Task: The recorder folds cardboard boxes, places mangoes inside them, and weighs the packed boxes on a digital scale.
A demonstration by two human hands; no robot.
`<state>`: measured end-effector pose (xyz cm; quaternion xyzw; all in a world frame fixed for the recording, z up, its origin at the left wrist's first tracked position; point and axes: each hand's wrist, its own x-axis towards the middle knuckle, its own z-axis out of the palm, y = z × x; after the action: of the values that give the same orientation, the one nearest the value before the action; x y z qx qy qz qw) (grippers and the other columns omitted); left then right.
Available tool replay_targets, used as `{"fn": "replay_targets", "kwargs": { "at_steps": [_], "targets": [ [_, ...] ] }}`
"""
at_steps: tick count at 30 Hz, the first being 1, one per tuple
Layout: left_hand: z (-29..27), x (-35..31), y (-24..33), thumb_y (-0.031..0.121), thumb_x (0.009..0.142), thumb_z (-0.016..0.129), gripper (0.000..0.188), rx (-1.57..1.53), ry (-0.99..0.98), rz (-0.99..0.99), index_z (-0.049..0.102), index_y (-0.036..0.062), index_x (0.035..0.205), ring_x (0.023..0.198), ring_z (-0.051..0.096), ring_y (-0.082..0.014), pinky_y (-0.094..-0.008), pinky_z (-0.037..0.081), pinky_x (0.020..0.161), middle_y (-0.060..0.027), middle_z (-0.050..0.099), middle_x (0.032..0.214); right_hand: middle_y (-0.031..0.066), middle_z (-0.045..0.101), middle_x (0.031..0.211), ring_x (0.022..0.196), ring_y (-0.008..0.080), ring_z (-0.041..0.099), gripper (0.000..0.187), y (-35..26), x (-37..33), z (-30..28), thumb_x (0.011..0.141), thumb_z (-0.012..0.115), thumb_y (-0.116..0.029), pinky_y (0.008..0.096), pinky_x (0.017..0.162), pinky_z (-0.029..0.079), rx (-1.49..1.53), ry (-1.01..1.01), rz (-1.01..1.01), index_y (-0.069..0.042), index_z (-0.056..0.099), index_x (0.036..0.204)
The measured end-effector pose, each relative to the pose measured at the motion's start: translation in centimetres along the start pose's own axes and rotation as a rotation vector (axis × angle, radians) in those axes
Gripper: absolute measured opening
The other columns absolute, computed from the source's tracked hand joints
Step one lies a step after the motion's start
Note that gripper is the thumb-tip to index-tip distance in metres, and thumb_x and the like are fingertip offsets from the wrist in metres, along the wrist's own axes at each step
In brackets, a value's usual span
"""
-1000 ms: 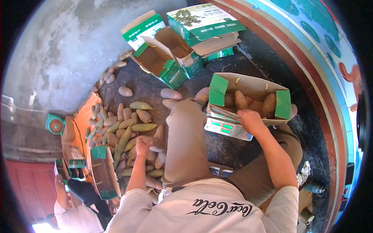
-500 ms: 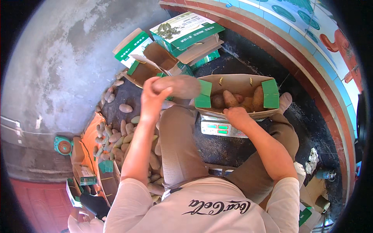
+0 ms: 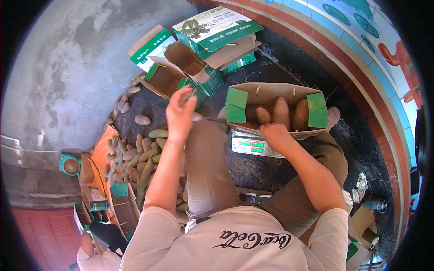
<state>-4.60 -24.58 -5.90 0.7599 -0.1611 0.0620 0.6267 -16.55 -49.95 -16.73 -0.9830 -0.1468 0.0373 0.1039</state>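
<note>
An open cardboard carton (image 3: pixel 253 92) with green end flaps stands on a digital scale (image 3: pixel 253 147) between my knees. Several large mangoes (image 3: pixel 281 113), long and brownish, lie inside it. My right hand (image 3: pixel 275 134) is closed over the carton's near rim, its fingertips hidden inside. In the air left of the carton, over my left knee, my left hand (image 3: pixel 181 108) is empty with its fingers apart and partly bent. Behind that hand stand open green-and-white cartons (image 3: pixel 212 81).
A heap of green and brown mangoes (image 3: pixel 135 160) lies left of my leg, partly on an orange sheet (image 3: pixel 101 144). A closed printed carton (image 3: pixel 217 29) rests at the back. Another person's arm (image 3: pixel 86 244) shows at lower left. A small teal fan (image 3: pixel 70 165) stands by the wall.
The large mango in my left hand has been let go; a long one now stands in the middle of the carton. My left hand is back on the left, empty. My right hand stays at the rim.
</note>
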Motion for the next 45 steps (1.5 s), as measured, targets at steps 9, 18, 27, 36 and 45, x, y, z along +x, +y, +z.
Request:
{"fn": "replay_targets", "kwargs": {
  "at_steps": [9, 18, 27, 36, 45],
  "targets": [
    [-12.8, -11.1, -16.3, 0.017, 0.08, 0.065, 0.033, 0.699, -0.044, -0.45, 0.058, 0.0004, 0.108, 0.091, 0.061, -0.021, -0.0313, 0.047, 0.084, -0.0133, 0.063, 0.1, 0.0141, 0.062, 0.08, 0.079, 0.0305, 0.062, 0.006, 0.0, 0.1, -0.7, 0.077, 0.055, -0.008, 0.0409, 0.069, 0.05, 0.077, 0.021, 0.001, -0.004, 0.056, 0.081],
    [-15.7, -27.5, -24.8, 0.03, 0.074, 0.065, 0.055, 1.079, -0.511, -1.028, 0.05, 0.0149, 0.125, 0.116, 0.05, -0.0301, -0.0381, 0.041, 0.097, -0.0165, 0.052, 0.124, 0.015, 0.06, 0.082, 0.084, 0.0342, 0.059, 0.014, -0.6, 0.6, -1.7, 0.077, 0.062, -0.014, 0.0441, 0.072, 0.047, 0.156, -0.051, 0.072, -0.004, 0.054, 0.085],
    [-12.5, -29.2, -26.8, 0.021, 0.078, 0.066, 0.073, 1.281, -0.77, -1.099, 0.027, 0.0247, 0.14, 0.135, 0.023, -0.0269, -0.0393, 0.038, 0.102, -0.0066, 0.014, 0.149, 0.0141, 0.061, 0.087, 0.086, 0.0332, 0.059, 0.018, -0.3, 0.2, -1.4, 0.077, 0.062, -0.013, 0.0432, 0.074, 0.047, 0.173, -0.023, 0.122, -0.005, 0.058, 0.092],
    [-13.3, -26.4, -28.4, 0.017, 0.083, 0.057, 0.055, 1.269, -1.03, -1.076, 0.037, 0.0211, 0.134, 0.128, 0.035, -0.0294, -0.0395, 0.042, 0.096, -0.0091, 0.035, 0.138, 0.0135, 0.061, 0.087, 0.085, 0.0325, 0.059, 0.018, -0.6, 0.6, -1.6, 0.077, 0.063, -0.012, 0.0424, 0.073, 0.047, 0.184, -0.041, 0.14, -0.005, 0.059, 0.092],
    [-12.3, -30.9, -30.3, 0.021, 0.085, 0.055, 0.03, 1.423, -0.958, -0.888, 0.053, 0.0147, 0.115, 0.113, 0.049, -0.0234, -0.0371, 0.047, 0.087, -0.0057, 0.048, 0.119, 0.014, 0.061, 0.087, 0.085, 0.033, 0.058, 0.017, -1.1, 1.2, -1.9, 0.078, 0.061, -0.013, 0.0428, 0.073, 0.047, 0.211, -0.042, 0.131, -0.005, 0.059, 0.092]
  ]
}}
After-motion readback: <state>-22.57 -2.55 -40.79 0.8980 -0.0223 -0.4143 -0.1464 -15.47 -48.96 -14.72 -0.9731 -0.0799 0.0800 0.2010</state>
